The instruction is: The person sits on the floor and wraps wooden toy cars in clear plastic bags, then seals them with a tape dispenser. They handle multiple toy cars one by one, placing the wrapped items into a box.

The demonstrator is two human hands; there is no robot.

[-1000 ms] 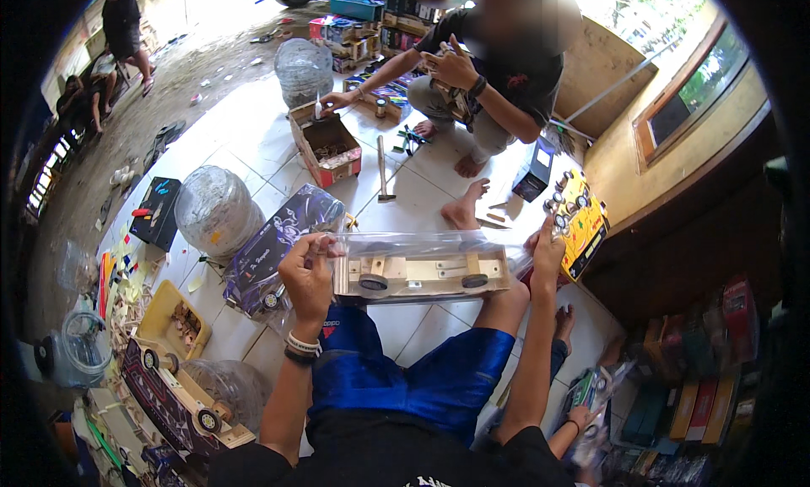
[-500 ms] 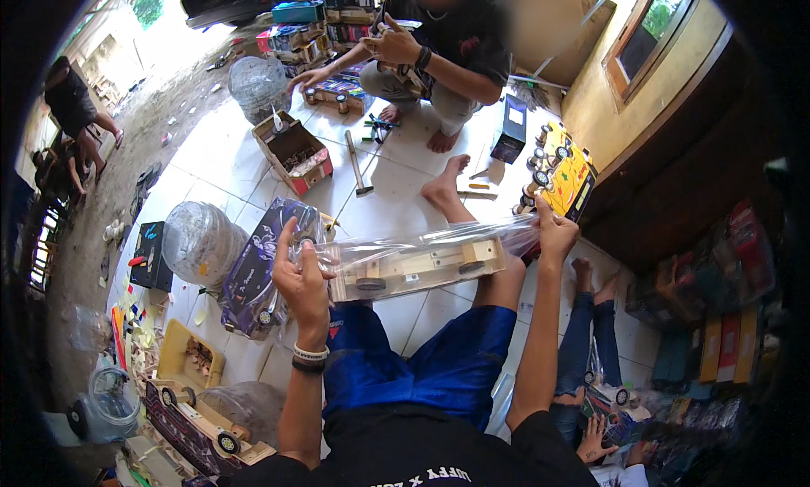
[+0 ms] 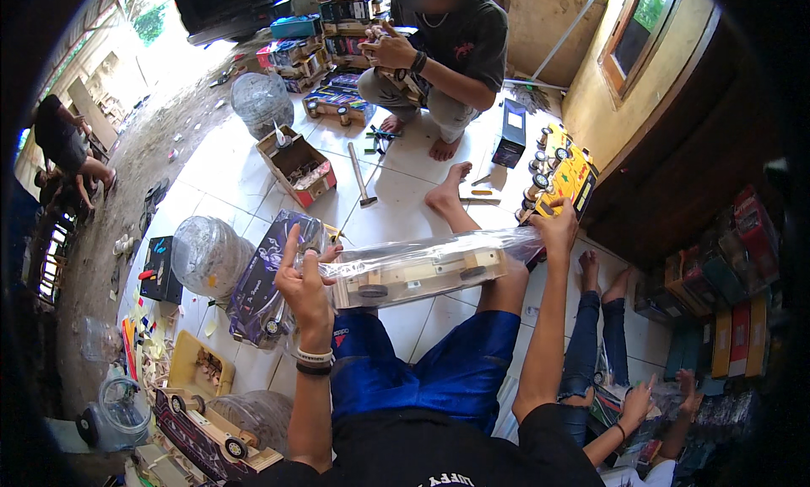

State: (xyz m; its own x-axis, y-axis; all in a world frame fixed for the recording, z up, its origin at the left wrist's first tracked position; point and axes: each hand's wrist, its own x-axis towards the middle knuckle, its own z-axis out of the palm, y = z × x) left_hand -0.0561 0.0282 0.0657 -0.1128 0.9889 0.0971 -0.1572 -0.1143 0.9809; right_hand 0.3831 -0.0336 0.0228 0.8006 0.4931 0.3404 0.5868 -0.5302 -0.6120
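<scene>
A wooden toy vehicle (image 3: 422,274) lies over my lap on its side, its pale chassis and black wheels facing up. Clear plastic film (image 3: 396,252) is wrapped around it and stretched taut. My left hand (image 3: 305,297) grips the film at the toy's left end, index finger pointing up. At the other end my right hand (image 3: 557,227) pinches the film's edge between thumb and fingers. Beside my left hand stands a purple-and-black printed toy truck body (image 3: 268,280). Beyond my right hand sits a yellow toy truck (image 3: 567,179) with several wheels.
A hammer (image 3: 361,175) and an open box of wood pieces (image 3: 297,168) lie on the white tiles. Large rolls of clear film (image 3: 211,255) stand at left, near a yellow tub (image 3: 201,362). A co-worker (image 3: 447,57) squats ahead; another person's hands (image 3: 637,407) work at lower right.
My hands keep their hold on the film, almost unmoved. The co-worker ahead has lifted one hand off a toy truck on the floor. The person at lower right has raised their hands.
</scene>
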